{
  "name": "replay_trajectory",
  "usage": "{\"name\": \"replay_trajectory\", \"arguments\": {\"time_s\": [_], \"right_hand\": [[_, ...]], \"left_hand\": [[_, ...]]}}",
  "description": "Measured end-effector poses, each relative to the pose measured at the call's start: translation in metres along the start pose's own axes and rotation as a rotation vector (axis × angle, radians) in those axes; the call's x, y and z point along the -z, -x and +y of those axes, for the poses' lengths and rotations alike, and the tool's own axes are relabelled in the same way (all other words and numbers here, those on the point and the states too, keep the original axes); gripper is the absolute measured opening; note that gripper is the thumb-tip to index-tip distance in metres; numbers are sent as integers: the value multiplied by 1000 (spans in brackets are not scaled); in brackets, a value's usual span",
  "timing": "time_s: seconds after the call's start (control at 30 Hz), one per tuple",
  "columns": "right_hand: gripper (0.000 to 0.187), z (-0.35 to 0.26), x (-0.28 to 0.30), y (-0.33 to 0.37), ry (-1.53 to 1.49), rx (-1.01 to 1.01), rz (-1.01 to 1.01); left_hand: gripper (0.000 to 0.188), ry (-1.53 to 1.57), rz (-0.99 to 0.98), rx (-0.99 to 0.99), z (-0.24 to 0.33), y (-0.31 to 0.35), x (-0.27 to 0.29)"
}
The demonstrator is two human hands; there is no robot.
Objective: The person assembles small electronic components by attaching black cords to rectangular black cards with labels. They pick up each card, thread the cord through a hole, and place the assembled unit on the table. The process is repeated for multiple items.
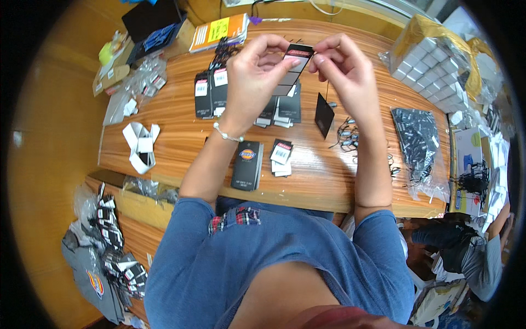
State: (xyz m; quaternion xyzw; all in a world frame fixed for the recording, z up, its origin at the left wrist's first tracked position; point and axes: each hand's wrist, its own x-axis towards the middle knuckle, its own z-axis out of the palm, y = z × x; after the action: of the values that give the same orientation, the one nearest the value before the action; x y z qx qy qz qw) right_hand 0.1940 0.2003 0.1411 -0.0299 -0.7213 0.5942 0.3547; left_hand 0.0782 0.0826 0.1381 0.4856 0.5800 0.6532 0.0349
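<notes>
My left hand (255, 74) is raised over the table, its thumb and fingers closed on a dark hang tag (291, 74) with a red strip at its top. At the tag's upper corner my right hand (346, 68) pinches what looks like a thin black string. From a thread below that hand hangs a black card tag (324, 116). Beneath my hands lie several black tags with white barcode labels (201, 96). Closer to me sit a stack of black tags (246, 167) with an oval emblem and a small pile of barcode cards (281, 152). Loose black strings (348, 134) lie under my right forearm.
At right are a clear bag of black strings (415, 142) and a plastic-wrapped block of small white boxes (427, 66). A white ribbon coil (141, 145) lies left; an orange notebook (219, 33) is at the back. Another person (482, 257) sits at lower right.
</notes>
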Motion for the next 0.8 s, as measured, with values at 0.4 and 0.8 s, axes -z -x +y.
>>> {"name": "replay_trajectory", "arguments": {"time_s": [0.4, 0.8], "right_hand": [[9, 7, -4, -2, 227, 192, 196], [6, 12, -11, -3, 50, 194, 230]], "left_hand": [[20, 56, 24, -13, 2, -1, -21], [26, 147, -43, 112, 9, -2, -11]]}}
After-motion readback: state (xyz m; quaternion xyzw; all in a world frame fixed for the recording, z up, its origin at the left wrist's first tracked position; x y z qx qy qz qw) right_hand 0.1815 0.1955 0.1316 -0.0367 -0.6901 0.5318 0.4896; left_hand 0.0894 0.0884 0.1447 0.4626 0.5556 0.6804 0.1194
